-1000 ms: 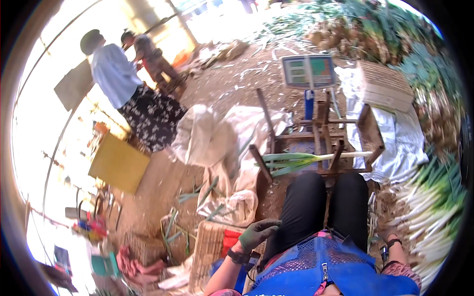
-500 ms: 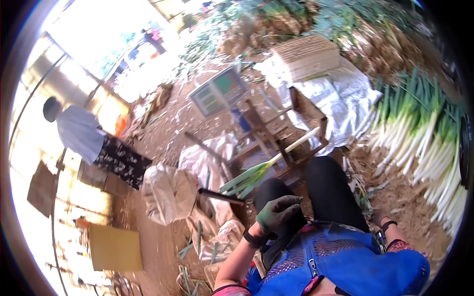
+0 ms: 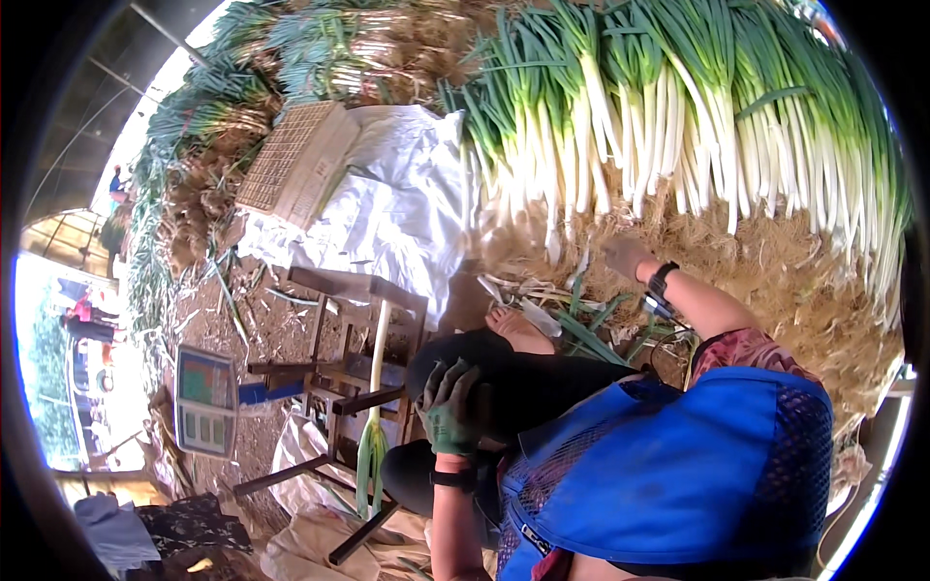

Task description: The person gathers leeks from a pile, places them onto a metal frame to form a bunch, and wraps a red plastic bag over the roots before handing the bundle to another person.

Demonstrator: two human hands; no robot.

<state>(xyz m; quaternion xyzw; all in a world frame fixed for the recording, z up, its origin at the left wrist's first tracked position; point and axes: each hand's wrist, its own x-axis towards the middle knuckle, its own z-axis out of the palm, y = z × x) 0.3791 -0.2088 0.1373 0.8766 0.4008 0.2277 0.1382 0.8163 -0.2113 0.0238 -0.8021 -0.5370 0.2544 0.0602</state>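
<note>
My left hand (image 3: 451, 407), in a green and grey glove, lies on my dark-trousered knee with its fingers stretched out and nothing in them. My right hand (image 3: 628, 258) reaches out beside the root ends of a long row of green onions (image 3: 668, 126); its fingers are smeared, and I cannot make out a grip. Past my knees, a single green onion (image 3: 378, 363) lies across a brown frame stand (image 3: 358, 286), its white shaft at the far end and green leaves toward me. Loose leaves and peelings (image 3: 581, 334) lie on the ground near my foot.
A digital scale display (image 3: 205, 402) stands left of the frame. Beyond it, a pale slatted crate (image 3: 291, 160) sits on a white plastic sheet (image 3: 412, 194). More onion bundles (image 3: 358, 48) are heaped at the back. Another person (image 3: 116, 531) is at the lower left.
My view has swung to the right, bringing the onion row ahead. My right hand has moved from beside my thigh out toward the roots. My left hand stays on my leg, its fingers now straighter.
</note>
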